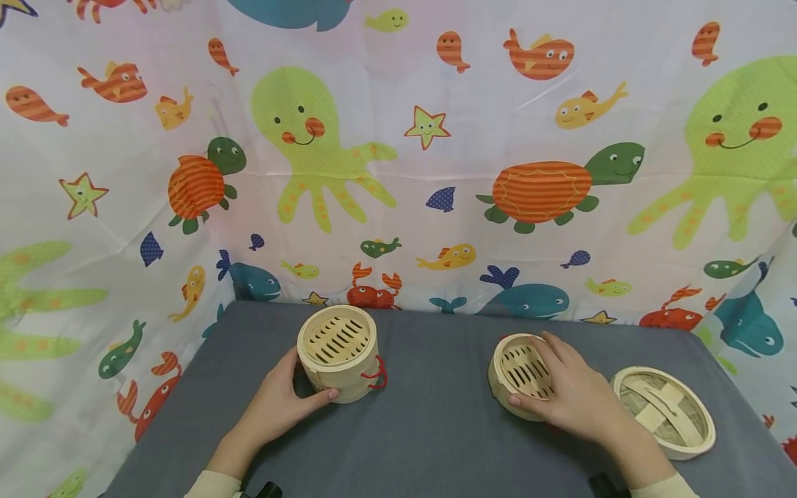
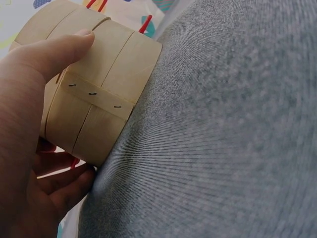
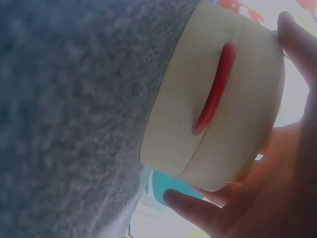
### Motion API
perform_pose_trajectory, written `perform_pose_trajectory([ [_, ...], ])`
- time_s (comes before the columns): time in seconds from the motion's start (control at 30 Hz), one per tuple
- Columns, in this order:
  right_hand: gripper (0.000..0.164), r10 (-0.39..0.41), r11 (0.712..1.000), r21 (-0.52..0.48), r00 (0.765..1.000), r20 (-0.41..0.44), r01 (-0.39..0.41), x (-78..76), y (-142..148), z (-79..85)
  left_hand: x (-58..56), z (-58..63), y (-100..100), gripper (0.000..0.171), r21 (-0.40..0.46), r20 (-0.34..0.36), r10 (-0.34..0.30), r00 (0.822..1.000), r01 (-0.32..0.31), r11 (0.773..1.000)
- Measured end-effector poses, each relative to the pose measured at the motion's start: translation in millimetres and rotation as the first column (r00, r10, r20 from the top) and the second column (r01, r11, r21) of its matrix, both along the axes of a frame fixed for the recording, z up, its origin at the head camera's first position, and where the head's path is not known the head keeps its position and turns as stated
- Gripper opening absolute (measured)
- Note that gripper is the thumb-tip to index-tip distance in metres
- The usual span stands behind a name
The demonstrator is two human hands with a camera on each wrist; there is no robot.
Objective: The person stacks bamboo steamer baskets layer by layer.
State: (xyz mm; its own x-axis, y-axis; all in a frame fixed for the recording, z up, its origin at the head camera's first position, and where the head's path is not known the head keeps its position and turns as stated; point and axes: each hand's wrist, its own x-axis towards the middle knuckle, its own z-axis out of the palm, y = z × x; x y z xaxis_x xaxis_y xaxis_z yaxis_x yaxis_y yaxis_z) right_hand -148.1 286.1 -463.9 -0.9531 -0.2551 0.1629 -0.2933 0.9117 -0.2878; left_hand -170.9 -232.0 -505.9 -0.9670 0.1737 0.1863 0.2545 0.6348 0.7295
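Observation:
On the left of the head view, my left hand (image 1: 283, 401) grips a stack of bamboo steamer baskets (image 1: 342, 366), thumb across the front and fingers around the far side. The stack has a slatted floor showing at its top and red cord loops (image 1: 377, 373) on its right side. In the left wrist view its stapled seam (image 2: 94, 93) faces the camera, and its base meets the cloth. Farther right, my right hand (image 1: 575, 394) holds another bamboo steamer basket (image 1: 498, 380) by the rim, between thumb and fingers. A red cord handle (image 3: 216, 89) crosses its side in the right wrist view.
A round woven bamboo lid (image 1: 700, 408) with a strap handle lies right of my right hand, partly behind the wrist. Grey cloth (image 1: 429, 415) covers the table. Behind it hangs a white curtain (image 1: 398, 83) printed with sea animals.

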Motion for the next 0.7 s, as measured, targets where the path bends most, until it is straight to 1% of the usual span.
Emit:
perform_pose_trajectory([
  [0.2,0.119,-0.008,1.000,0.000,1.000,0.014,0.008,2.9,1.2,1.0,0.4,-0.1,-0.5,0.114,-0.001,-0.002,-0.003,1.000,0.003,1.000],
  [0.43,0.131,-0.026,1.000,0.000,0.999,0.020,0.026,3.8,2.9,0.0,1.1,-0.6,-1.0,0.116,0.006,0.003,0.002,1.000,-0.002,1.000],
  [0.7,0.135,-0.033,0.999,-0.005,0.999,0.030,0.033,3.3,5.8,-1.6,-0.4,-1.2,-0.7,0.115,-0.002,-0.009,0.000,1.000,0.000,1.000],
])
